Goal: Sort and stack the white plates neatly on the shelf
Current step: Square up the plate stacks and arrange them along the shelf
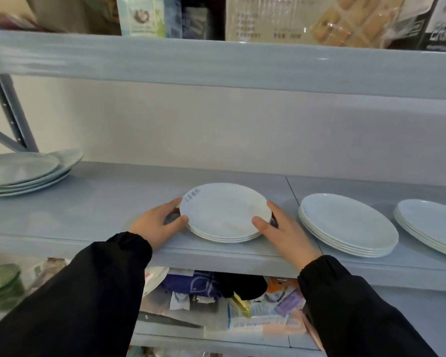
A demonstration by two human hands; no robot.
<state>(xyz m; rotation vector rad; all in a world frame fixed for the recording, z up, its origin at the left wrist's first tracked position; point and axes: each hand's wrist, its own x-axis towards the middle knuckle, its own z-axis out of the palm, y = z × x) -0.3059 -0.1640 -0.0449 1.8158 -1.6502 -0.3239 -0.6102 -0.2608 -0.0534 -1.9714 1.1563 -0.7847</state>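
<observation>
A small stack of white plates sits near the front edge of the grey shelf, its top plate bearing blue writing near the far left rim. My left hand grips the stack's left side, thumb at the front rim and fingers curled round the back. My right hand holds the right side, thumb lying on the top plate's rim. To the right lie a larger stack of white plates and another stack cut off by the frame. More plates are piled untidily at the far left.
The shelf above hangs low over the plates and carries boxes and packets. A metal upright with a diagonal brace stands at the left. The shelf below is crowded with bags, packets and a green-lidded jar.
</observation>
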